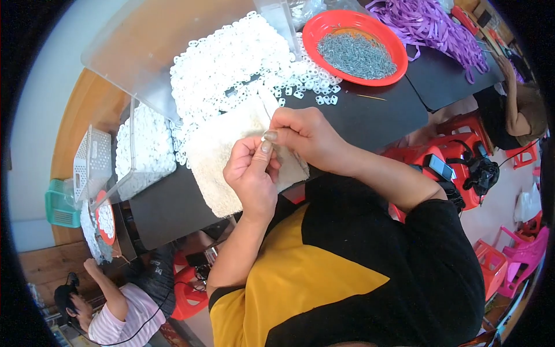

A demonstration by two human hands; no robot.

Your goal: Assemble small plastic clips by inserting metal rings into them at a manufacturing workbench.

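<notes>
My left hand (252, 168) and my right hand (306, 136) meet over a folded cream towel (217, 179) at the table's near edge. Both are closed, with thumbs and fingertips pinched together. A tiny white plastic piece (263, 137) shows between the fingertips, mostly covered by them. Just beyond the towel lies a big heap of small white plastic pieces with holes (231, 63), some scattered toward the right. A red plate (313, 28) of thin grey metal pins or screws (358, 55) stands at the far right of the heap.
Left of the towel is a clear plastic bin (134, 139) full of white pieces, near a white perforated basket (95, 156) and a green basket (62, 202). Purple straps (439, 34) pile up at the far right. Other people sit at left and right. Red stools (491, 266) stand behind.
</notes>
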